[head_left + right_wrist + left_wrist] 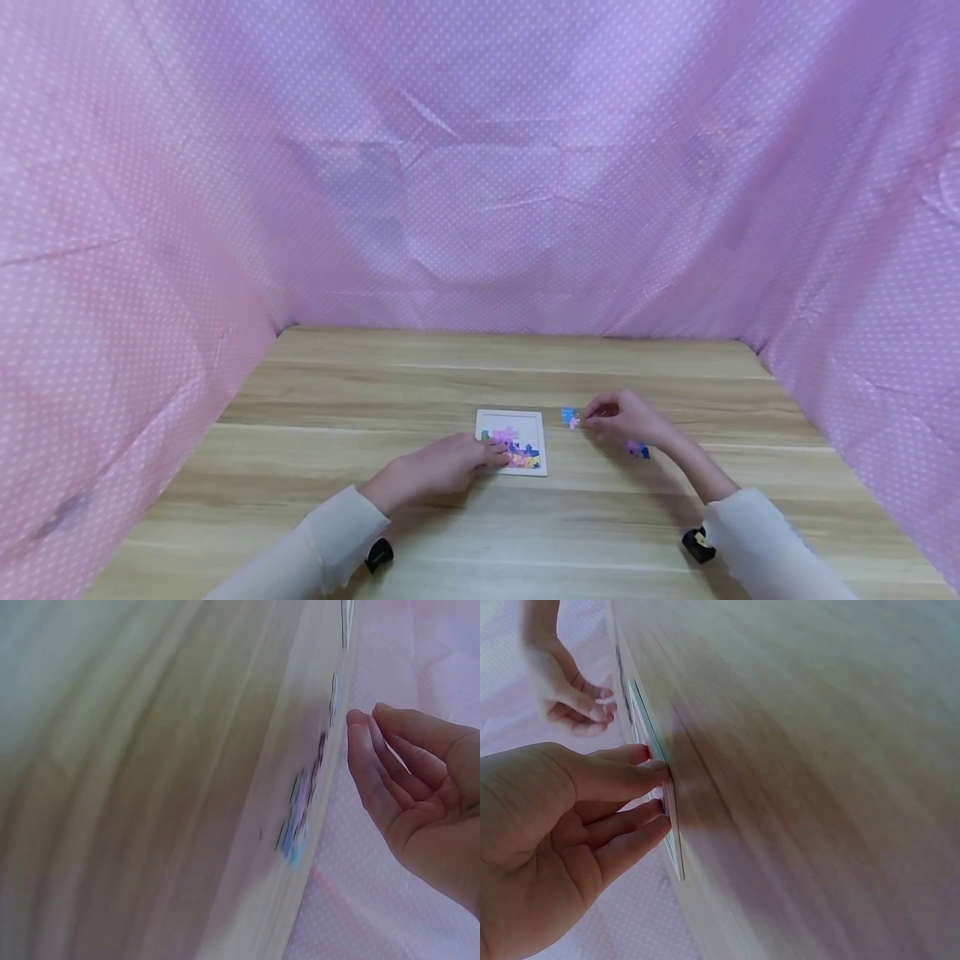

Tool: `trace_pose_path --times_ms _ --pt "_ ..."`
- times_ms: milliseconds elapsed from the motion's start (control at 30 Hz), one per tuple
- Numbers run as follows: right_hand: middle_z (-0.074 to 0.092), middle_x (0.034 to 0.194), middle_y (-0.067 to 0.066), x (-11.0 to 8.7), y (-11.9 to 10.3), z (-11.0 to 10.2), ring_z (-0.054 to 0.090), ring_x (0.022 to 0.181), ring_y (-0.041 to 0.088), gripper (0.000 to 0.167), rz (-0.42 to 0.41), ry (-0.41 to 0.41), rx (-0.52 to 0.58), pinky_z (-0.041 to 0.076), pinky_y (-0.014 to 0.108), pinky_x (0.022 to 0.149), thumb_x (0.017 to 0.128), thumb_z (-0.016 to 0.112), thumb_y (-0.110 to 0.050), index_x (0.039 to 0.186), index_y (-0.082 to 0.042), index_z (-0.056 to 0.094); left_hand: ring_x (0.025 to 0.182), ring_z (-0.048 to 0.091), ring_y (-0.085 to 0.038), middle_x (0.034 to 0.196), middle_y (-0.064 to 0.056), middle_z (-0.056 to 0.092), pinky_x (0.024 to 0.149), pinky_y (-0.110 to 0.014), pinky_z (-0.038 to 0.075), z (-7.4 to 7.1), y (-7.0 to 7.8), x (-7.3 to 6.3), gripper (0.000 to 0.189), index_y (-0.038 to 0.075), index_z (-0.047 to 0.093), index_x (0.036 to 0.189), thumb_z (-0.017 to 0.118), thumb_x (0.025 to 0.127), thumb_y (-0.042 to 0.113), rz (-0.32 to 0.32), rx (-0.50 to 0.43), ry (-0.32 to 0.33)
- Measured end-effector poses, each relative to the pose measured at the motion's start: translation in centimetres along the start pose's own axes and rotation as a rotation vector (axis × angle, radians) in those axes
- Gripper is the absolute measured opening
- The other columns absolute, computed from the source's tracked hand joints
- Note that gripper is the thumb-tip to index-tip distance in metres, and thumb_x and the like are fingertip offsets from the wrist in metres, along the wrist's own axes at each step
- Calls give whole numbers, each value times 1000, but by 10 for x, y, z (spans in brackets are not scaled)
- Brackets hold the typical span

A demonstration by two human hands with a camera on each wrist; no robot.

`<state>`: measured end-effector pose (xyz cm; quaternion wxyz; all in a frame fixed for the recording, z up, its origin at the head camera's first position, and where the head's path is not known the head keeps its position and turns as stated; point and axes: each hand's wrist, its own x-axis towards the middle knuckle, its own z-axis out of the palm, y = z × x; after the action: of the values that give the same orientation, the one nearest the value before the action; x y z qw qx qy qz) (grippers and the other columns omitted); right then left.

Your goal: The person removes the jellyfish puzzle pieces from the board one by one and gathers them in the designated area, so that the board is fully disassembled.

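Observation:
Jigsaw pieces in pink, yellow and blue fill the lower part of a square puzzle tray [543, 442] on the table. My left hand [453, 462] rests at the tray's left side; in the left wrist view its thumb lies at the near edge and the other fingertips reach over the tray. My right hand [626, 417] hovers to the right of the tray, thumb and forefinger close together beside loose blue and pink pieces [568, 415]. I cannot tell whether a small piece sits between those fingertips. Below the right wrist lies a purple and dark blue piece cluster [637, 450].
The wooden table [360, 375] carries the tray and loose pieces. Pink dotted cloth [480, 208] hangs behind it and along both sides. A black wrist device [379, 554] shows under the left sleeve, another black device [697, 546] under the right.

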<state>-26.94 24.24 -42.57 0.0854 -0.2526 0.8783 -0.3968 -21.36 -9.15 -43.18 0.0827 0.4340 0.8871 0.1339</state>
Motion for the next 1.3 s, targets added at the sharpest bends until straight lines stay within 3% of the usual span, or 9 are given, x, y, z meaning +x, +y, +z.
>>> trace_pose_path --times_ms 233,533,833,1033,1300 --pt "72 88 13 16 -14 15 66 76 18 12 -39 -33 35 53 23 64 90 70 0 97 9 70 134 50 -24 144 -9 55 111 -39 40 1 4 -3 39 10 60 140 46 104 2 7 59 -2" --pt "73 90 10 38 -34 37 63 74 9 13 -79 -96 5 51 22 64 91 70 -3 99 6 72 138 46 -19 147 -5 51 113 -36 37 0 -1 -5 45 11 58 142 50 100 -5 -10 11 -27" --pt "73 97 18 57 -45 59 70 90 22 21 -133 -192 54 57 22 75 89 70 3 108 13 68 137 46 -21 144 -6 53 112 -39 38 1 -5 -8 38 12 60 139 48 104 1 13 -58 16" --pt "72 94 9 65 -48 73 67 86 14 25 -125 -219 -37 55 21 77 85 75 1 108 7 70 133 50 -20 140 -5 56 108 -34 42 1 -5 -7 35 10 62 136 50 104 2 52 -28 35" --pt "67 85 2 67 -58 81 61 79 11 23 -97 -195 -157 53 21 74 79 82 0 99 2 71 125 57 -15 133 -4 62 104 -26 45 1 -5 -2 35 10 66 132 51 102 -1 86 1 52"
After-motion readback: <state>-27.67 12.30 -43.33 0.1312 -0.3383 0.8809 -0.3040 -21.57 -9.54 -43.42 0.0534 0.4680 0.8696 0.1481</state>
